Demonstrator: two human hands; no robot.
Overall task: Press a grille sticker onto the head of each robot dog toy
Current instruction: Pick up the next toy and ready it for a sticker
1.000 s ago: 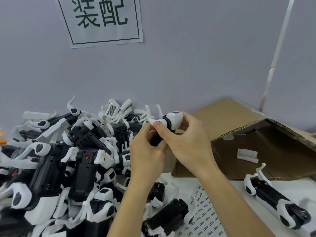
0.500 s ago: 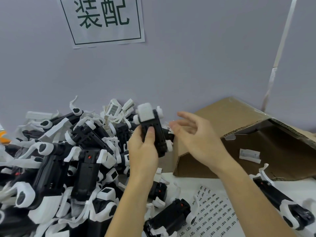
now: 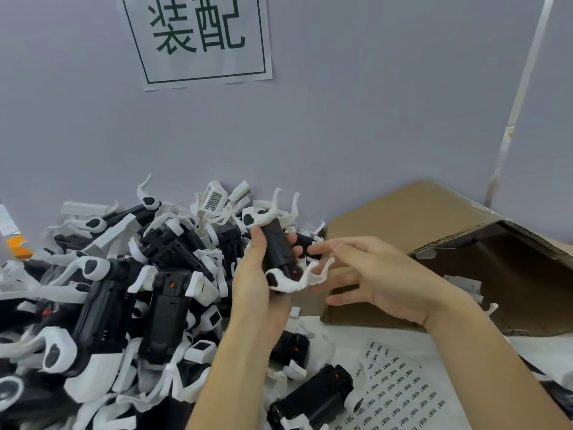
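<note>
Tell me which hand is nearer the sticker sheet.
Right. The right hand hangs open above the sticker sheet, nearly over its far edge; the left hand grips a toy farther left, over the pile.

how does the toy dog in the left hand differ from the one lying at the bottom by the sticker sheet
The black-and-white robot dog toy is held upright off the table in the left hand, white legs splayed. The black robot dog toy lying by the sticker sheet rests flat, untouched. Both have black bodies with white parts.
</note>
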